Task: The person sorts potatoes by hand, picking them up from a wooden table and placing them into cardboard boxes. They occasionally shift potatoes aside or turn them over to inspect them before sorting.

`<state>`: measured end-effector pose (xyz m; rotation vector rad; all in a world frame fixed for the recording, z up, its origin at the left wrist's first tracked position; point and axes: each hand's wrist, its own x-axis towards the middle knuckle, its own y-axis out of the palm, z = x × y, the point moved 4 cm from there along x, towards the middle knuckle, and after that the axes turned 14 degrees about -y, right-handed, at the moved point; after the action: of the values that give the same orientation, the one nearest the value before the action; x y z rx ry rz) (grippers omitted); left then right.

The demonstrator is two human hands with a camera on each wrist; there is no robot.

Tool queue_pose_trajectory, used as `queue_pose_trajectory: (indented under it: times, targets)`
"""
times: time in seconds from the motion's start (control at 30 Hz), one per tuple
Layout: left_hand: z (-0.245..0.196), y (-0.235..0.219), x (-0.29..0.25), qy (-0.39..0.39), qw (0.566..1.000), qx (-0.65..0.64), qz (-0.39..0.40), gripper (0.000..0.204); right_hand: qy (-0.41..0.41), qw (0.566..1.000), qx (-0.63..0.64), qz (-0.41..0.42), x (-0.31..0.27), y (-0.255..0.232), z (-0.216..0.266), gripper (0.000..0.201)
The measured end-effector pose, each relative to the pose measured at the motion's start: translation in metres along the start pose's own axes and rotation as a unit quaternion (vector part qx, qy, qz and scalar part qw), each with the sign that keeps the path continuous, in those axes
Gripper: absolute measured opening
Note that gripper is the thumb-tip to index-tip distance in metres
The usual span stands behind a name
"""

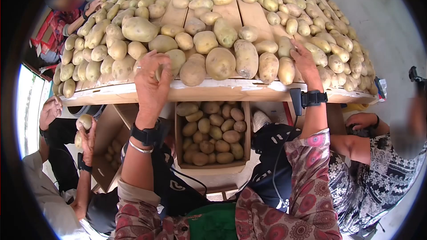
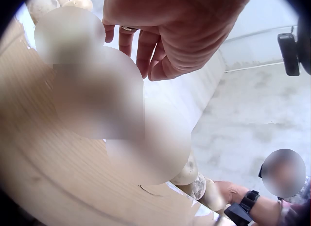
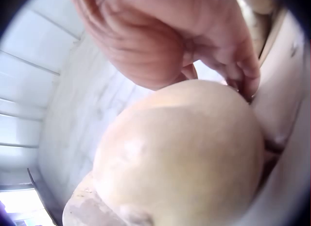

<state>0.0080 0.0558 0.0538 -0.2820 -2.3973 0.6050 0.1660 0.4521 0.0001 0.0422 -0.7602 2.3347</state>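
My left hand [image 1: 153, 80], with a ring on one finger, is at the near edge of the potato-covered table. Its fingers are loosely bent and overlap a greenish potato [image 1: 177, 61] in the head view; the left wrist view shows nothing between the fingers [image 2: 141, 53]. On the right, my right hand [image 1: 307, 64] reaches over the edge, its fingertips beside a small potato [image 1: 284, 46]. Another potato [image 1: 287, 70] lies just left of that palm. A big potato [image 3: 180, 153] fills much of the right wrist view below the hand. Large potatoes [image 1: 220, 63] line the edge between my hands.
Beneath the table edge stands a cardboard box [image 1: 178, 151] of potatoes. People sit close on both sides; the one at left holds potatoes [image 1: 83, 122] in a hand. More potatoes [image 1: 302, 13] are heaped across the planks [image 1: 229, 13]. A cable [image 1: 275, 173] hangs from my right wrist.
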Motion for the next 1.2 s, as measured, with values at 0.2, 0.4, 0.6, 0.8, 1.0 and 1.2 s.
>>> queue_pose_trajectory:
  times: [0.2, 0.4, 0.6, 0.8, 1.0, 1.2]
  targets:
    - [0.01, -0.001, 0.003, 0.042, 0.998, 0.039, -0.033, 0.011, -0.218, 0.955, -0.05, -0.196, -0.001, -0.013, 0.023, 0.034]
    - [0.02, -0.005, 0.0, 0.042, 0.998, 0.018, -0.037, 0.013, -0.287, 0.931, 0.21, 0.085, -0.088, 0.094, 0.142, 0.018]
    - [0.021, -0.007, 0.001, 0.048, 0.996, 0.004, -0.071, 0.015, -0.293, 0.847, 0.02, 0.442, -0.141, 0.23, 0.101, 0.016]
    - [0.019, -0.016, 0.003, 0.046, 0.997, -0.017, -0.058, 0.012, -0.276, 0.842, -0.088, 0.455, -0.159, 0.303, 0.009, 0.057]
    - [0.009, -0.016, 0.003, 0.052, 0.997, -0.031, -0.04, 0.015, -0.283, 0.874, -0.039, 0.393, -0.141, 0.366, 0.028, 0.068]
    - [0.019, -0.028, 0.002, 0.011, 0.999, -0.025, -0.021, 0.014, -0.295, 0.836, -0.189, 0.422, -0.157, 0.369, 0.041, 0.058]
